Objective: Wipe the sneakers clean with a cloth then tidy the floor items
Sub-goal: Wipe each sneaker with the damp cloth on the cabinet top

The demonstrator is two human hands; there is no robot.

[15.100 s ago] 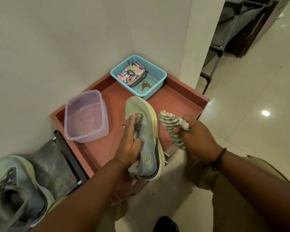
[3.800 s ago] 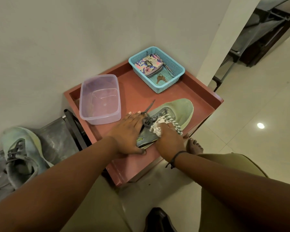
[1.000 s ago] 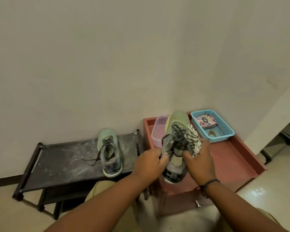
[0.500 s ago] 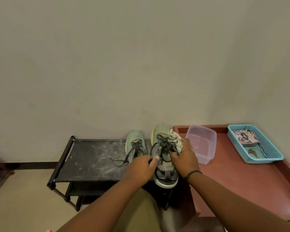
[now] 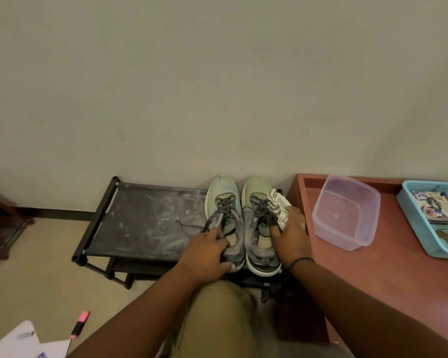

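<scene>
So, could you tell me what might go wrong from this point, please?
1. The right hand grips both the striped cloth and the right sneaker, so the cloth may end up left on the rack.
2. A loose lace trails from the left sneaker, under the left hand, across the rack and could snag.
3. The pink highlighter and papers on the floor could be stepped on.
</scene>
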